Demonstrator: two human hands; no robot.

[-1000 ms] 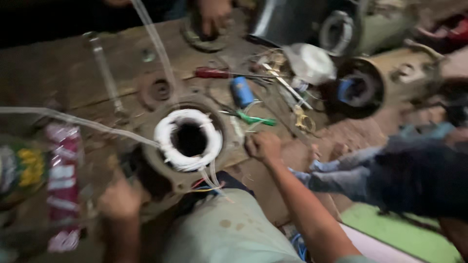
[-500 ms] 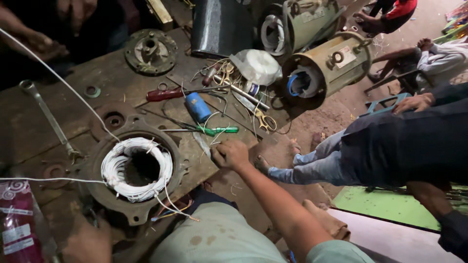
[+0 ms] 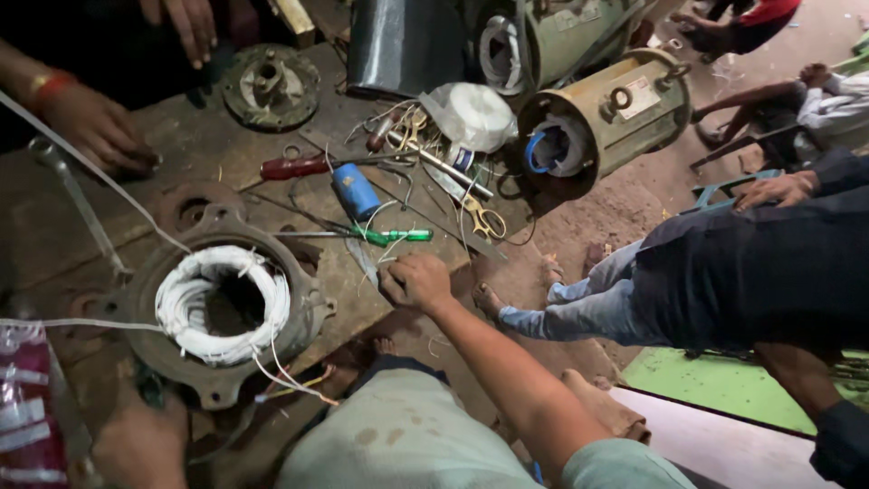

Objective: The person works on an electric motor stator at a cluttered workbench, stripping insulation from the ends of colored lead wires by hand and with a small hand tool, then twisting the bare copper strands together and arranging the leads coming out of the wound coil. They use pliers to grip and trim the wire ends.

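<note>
While the right hand (image 3: 415,281) rested clenched on the wooden counter (image 3: 226,172) just below a green-handled screwdriver (image 3: 394,235), left hand (image 3: 136,444) touched the round white-wound motor stator (image 3: 222,303), its grip hidden, red-and-white packet (image 3: 27,417) at far left.

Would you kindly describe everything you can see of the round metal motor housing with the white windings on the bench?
The motor housing is a round, dark, rusty-looking metal ring with bolt lugs, lying flat, open end up, on the wooden bench. White-wrapped windings line its bore, around a dark hollow. Thin coloured wires trail from its near edge. A white cord runs to the windings from the left. The left hand sits at its near rim; the right hand rests apart, on the bench.
</note>
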